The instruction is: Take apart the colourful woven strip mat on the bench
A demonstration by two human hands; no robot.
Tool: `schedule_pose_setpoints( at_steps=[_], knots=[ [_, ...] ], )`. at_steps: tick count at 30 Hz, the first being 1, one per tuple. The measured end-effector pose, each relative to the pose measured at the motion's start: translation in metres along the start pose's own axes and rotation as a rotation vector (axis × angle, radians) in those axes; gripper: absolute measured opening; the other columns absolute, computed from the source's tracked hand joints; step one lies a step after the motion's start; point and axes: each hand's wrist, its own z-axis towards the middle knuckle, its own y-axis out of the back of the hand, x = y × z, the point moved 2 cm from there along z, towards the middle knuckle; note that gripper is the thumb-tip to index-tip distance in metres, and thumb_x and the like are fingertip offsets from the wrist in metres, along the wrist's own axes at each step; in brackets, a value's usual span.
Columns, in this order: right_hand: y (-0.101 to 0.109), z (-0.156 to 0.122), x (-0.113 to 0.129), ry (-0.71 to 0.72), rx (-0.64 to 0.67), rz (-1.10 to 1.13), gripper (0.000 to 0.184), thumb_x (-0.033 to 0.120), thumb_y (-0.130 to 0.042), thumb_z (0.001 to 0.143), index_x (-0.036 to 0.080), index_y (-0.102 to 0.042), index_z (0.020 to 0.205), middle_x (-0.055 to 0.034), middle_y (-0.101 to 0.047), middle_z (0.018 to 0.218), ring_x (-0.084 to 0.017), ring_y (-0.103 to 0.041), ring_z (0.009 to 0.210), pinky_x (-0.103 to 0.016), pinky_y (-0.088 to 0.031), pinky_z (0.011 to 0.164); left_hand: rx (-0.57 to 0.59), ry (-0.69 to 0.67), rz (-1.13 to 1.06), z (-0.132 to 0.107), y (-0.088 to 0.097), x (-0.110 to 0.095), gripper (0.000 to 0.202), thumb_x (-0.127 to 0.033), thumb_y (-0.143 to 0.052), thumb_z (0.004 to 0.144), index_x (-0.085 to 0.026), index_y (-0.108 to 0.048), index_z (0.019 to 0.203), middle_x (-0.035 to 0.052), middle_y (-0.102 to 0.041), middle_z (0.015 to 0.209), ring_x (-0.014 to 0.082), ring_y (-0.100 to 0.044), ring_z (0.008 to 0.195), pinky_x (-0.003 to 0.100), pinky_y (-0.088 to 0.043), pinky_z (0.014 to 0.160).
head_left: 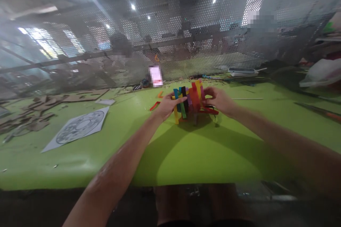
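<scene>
Between my two hands is a bundle of coloured strips (195,100) in blue, black, green, yellow, orange, red and pink. Their material is hard to make out. My left hand (168,105) grips the left side of the bundle, its thumb lying across the green and black strips. At the right side, the curled fingers of my right hand (217,99) pinch the pink and red end. A loose red strip (155,105) and a small orange strip (160,94) lie on the table left of the bundle.
Brown cardboard scraps (39,113) cover the left of the green table (106,163). A paper with a printed round pattern (81,126) lies nearer. A lit phone (156,76) leans by the perforated metal screen (170,42). Scissors (319,110) and a white tray (243,72) are on the right.
</scene>
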Motion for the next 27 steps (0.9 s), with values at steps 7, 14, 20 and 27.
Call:
schedule_pose_setpoints(
  at_steps=[7, 14, 20, 27],
  knots=[
    [-0.007, -0.001, 0.000, -0.022, 0.104, 0.088, 0.028, 0.014, -0.081, 0.062, 0.022, -0.067, 0.085, -0.0013, -0.072, 0.092, -0.019, -0.069, 0.083, -0.037, -0.062, 0.082, 0.090, -0.141, 0.208, 0.000, 0.005, -0.016, 0.050, -0.043, -0.094, 0.066, -0.020, -0.080, 0.108, 0.0070, -0.079, 0.113, 0.0250, -0.074, 0.102, 0.045, -0.059, 0.098],
    [-0.003, -0.001, 0.004, -0.031, 0.111, 0.081, 0.037, 0.013, -0.082, 0.059, 0.021, -0.066, 0.092, -0.0054, -0.072, 0.100, -0.022, -0.069, 0.092, -0.036, -0.061, 0.079, 0.402, 0.026, 0.625, -0.013, 0.024, -0.052, 0.061, -0.043, -0.094, 0.067, -0.019, -0.074, 0.120, 0.0114, -0.076, 0.124, 0.0297, -0.071, 0.115, 0.048, -0.053, 0.106],
    [-0.005, -0.003, 0.006, -0.007, 0.162, -0.005, 0.030, 0.018, -0.082, 0.068, 0.020, -0.067, 0.094, -0.0063, -0.072, 0.096, -0.020, -0.069, 0.091, -0.039, -0.060, 0.087, 0.514, 0.049, 0.759, -0.012, 0.043, -0.061, 0.055, -0.045, -0.088, 0.073, -0.021, -0.072, 0.120, 0.0090, -0.076, 0.120, 0.0283, -0.070, 0.114, 0.046, -0.053, 0.106],
    [-0.012, -0.011, 0.018, 0.139, 0.153, -0.158, 0.036, 0.043, -0.086, 0.074, 0.020, -0.070, 0.097, -0.0091, -0.074, 0.097, -0.022, -0.070, 0.087, -0.041, -0.061, 0.086, 0.341, -0.106, 0.861, -0.012, 0.036, -0.058, 0.065, -0.036, -0.093, 0.066, -0.019, -0.063, 0.121, 0.0140, -0.069, 0.115, 0.0249, -0.070, 0.100, 0.035, -0.056, 0.087]
  ],
)
